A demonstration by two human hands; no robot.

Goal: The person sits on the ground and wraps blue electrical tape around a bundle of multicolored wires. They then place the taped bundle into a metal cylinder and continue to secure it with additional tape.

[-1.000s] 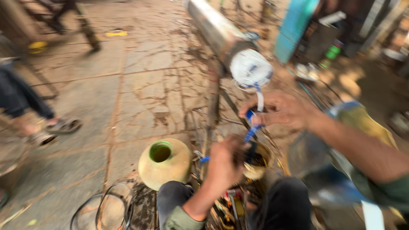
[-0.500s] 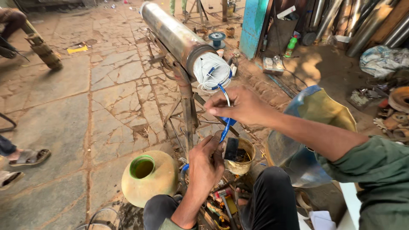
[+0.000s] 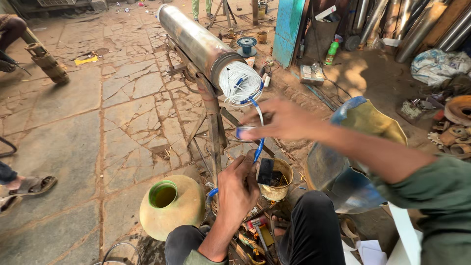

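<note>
A long steel cylinder (image 3: pixel 194 41) lies on a metal stand (image 3: pixel 214 127), its near end packed with white wire windings (image 3: pixel 240 83). A blue wire (image 3: pixel 258 147) hangs from the windings. My right hand (image 3: pixel 279 120) pinches this blue wire just below the windings. My left hand (image 3: pixel 238 189) grips the same wire lower down, above a small yellow bucket (image 3: pixel 277 179) holding a dark brush.
A yellow-green clay pot (image 3: pixel 169 206) sits by my left knee. Loose tools lie between my legs. A dented blue-yellow drum (image 3: pixel 363 127) stands at right. Another person's sandalled foot (image 3: pixel 32 185) rests at left. A wire spool (image 3: pixel 247 45) and pipes stand behind.
The view has steadied and tipped up. My right hand slid a little down the blue wire; my left hand stays gripping it above the bucket.
</note>
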